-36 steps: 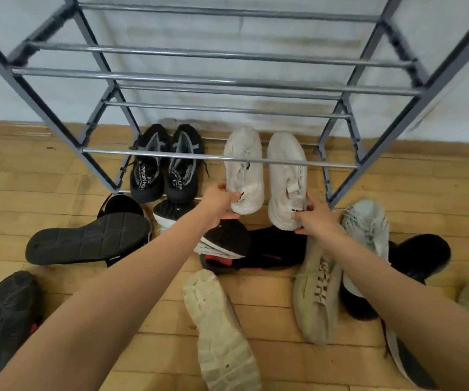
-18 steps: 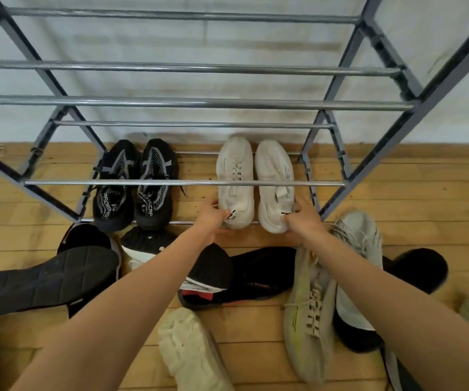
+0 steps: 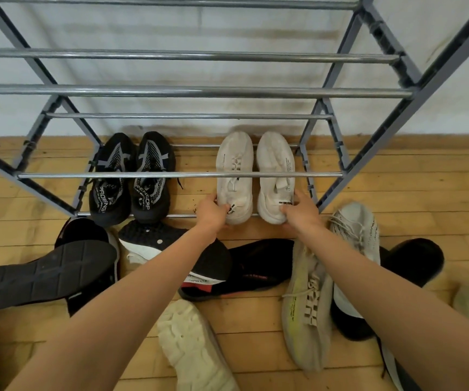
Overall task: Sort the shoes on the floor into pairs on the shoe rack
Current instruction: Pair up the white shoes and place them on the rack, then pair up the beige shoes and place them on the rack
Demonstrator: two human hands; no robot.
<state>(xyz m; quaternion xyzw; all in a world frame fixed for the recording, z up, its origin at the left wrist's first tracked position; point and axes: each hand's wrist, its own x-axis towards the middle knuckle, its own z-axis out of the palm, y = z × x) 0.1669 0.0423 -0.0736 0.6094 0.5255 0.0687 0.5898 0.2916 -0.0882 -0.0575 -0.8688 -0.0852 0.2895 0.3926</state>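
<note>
Both white sneakers are gripped at their heels: the left white sneaker [image 3: 234,176] by the left hand [image 3: 213,214], the right white sneaker [image 3: 276,176] by the right hand [image 3: 301,213]. They are set side by side on the bottom tier of the shoe rack [image 3: 332,176], right of a black pair [image 3: 131,179].

The rack [image 3: 182,175] is grey metal with silvery bars. On it sit a black pair [image 3: 131,179] patterned with grey mesh and white lettering, and a plain white pair [image 3: 254,176]. The floor [image 3: 413,176] is honey-coloured wood. One loose sneaker [image 3: 306,306] is beige with a yellow-green streak.
</note>
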